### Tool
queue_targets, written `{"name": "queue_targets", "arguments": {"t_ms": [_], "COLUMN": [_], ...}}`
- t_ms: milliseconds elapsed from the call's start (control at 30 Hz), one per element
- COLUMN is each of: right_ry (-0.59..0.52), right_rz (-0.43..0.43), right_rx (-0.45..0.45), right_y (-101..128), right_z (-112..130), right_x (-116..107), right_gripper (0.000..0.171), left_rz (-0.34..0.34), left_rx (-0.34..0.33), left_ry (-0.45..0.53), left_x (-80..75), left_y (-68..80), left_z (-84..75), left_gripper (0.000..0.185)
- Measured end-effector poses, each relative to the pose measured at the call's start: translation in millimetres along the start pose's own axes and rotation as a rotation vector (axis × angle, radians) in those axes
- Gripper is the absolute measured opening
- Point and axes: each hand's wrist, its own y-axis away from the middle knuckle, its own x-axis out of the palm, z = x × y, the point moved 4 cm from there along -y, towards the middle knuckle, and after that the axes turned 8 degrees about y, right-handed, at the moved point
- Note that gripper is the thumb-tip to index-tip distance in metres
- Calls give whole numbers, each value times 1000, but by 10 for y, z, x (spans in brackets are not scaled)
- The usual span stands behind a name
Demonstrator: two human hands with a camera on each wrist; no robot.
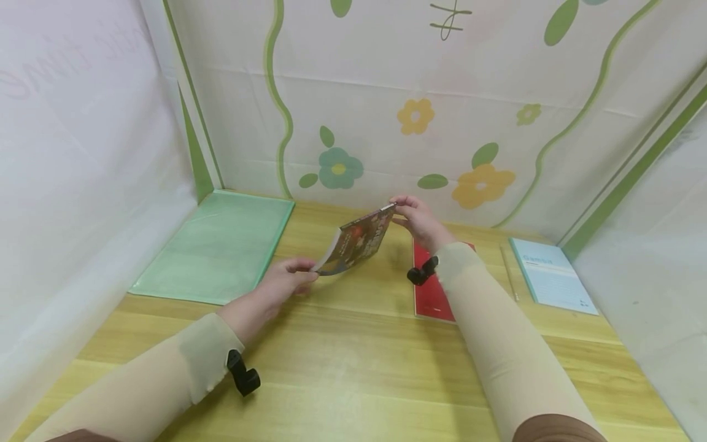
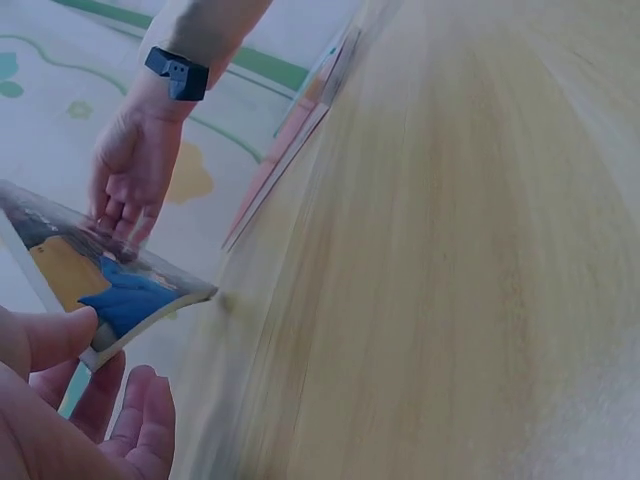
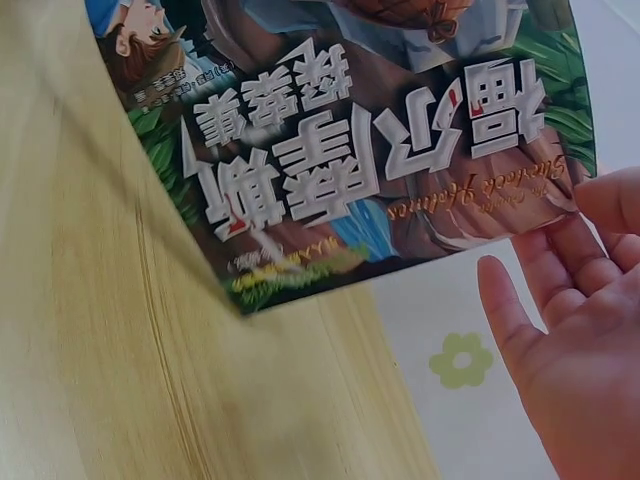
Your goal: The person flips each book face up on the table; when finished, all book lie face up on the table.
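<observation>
A thin paperback book (image 1: 361, 239) with an illustrated cover is held tilted above the table between both hands. My left hand (image 1: 284, 282) pinches its near-left corner between thumb and fingers. At the opposite, far end, my right hand (image 1: 417, 218) grips the book's edge. In the right wrist view the book cover (image 3: 370, 150) shows large white Chinese characters and "Sherlock Holmes", upside down. The left wrist view shows the book's corner (image 2: 130, 295) bending slightly under the left thumb (image 2: 60, 335).
A green-edged translucent folder (image 1: 215, 245) lies on the wooden table (image 1: 342, 368) at the left. Partly behind the right forearm is a red booklet (image 1: 433, 294). Farther right lie a pencil (image 1: 509, 273) and a light-blue notebook (image 1: 552, 276). White flowered curtains (image 1: 375, 80) enclose the table.
</observation>
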Motion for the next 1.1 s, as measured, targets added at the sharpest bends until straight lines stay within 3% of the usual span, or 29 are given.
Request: {"name": "queue_targets", "arguments": {"t_ms": [433, 767, 1100], "right_ry": [31, 119, 319], "right_rz": [-10, -55, -69], "right_rx": [-4, 56, 96], "right_y": [11, 14, -3], "right_z": [11, 16, 37], "right_x": [-4, -57, -71], "right_gripper": [17, 7, 11], "left_rz": [-34, -24, 23], "left_rx": [-42, -106, -130], "left_ry": [-61, -172, -206], "left_x": [38, 38, 159], "left_y": [50, 51, 98], "left_z": [4, 87, 174], "left_gripper": [32, 26, 17]}}
